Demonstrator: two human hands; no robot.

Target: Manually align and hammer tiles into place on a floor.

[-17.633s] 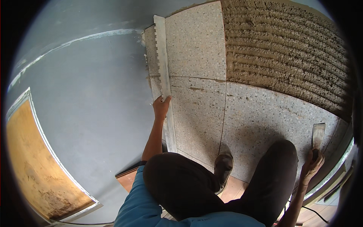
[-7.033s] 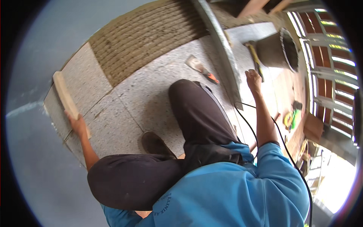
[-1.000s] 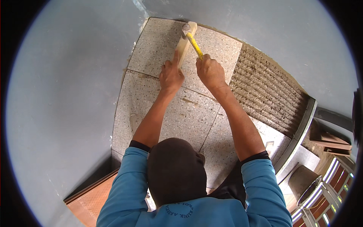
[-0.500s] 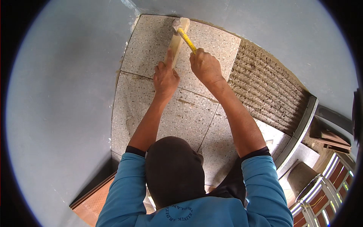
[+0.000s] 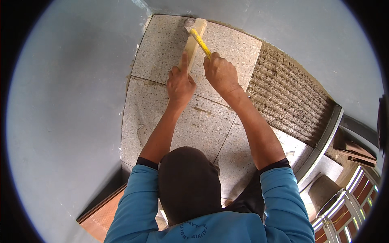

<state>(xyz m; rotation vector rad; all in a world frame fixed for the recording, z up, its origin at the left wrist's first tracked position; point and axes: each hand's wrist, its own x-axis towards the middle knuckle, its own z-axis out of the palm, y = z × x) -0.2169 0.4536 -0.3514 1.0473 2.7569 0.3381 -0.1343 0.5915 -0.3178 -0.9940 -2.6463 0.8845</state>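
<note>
Yellow-handled hammer [image 5: 201, 43] over a pale wooden bar [image 5: 191, 45], on a speckled tile [image 5: 231, 46] at 12 o'clock.
Thumb and fingers of the left hand [image 5: 180, 86] close on the bar's near end, index finger laid straight along it; the bar's long axis runs from 7 to 1 o'clock, its far end toward the grey back wall [image 5: 251, 18]. The right hand's [image 5: 221, 73] fingers wrap the hammer's handle, which slants from 5 up to 11 o'clock, its head over the bar's left edge by the far end; whether it touches cannot be told. Farther out, ridged mortar [image 5: 287, 93] lies between 2 and 3 o'clock and a bucket [image 5: 324, 190] at 4.
</note>
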